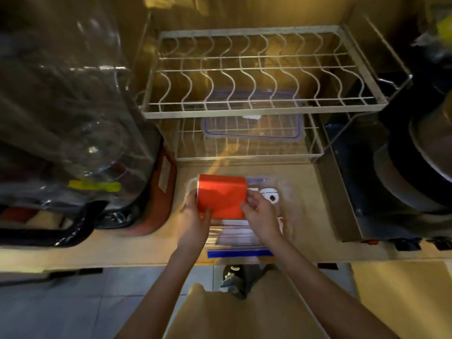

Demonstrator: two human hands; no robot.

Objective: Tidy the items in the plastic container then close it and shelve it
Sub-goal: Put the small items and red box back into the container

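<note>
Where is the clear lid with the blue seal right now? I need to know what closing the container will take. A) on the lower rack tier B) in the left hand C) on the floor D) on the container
A: the clear lid lies on the lower rack tier, while both hands hold the red box.

exposure: dim overall, warm yellow cast
light source: from above and behind the wire rack (pixel 264 69), brightest on the back wall
glare: streaks on the clear plastic wrap (pixel 68 94) at left
shadows: deep black at far right around the pots (pixel 415 167); top-left corner dark
blur: soft throughout, smeared at left and right edges
distortion: wide-angle bowing, counter edge (pixel 146 264) curves
colour: red box (pixel 221 196) saturated, detail clipped
</note>
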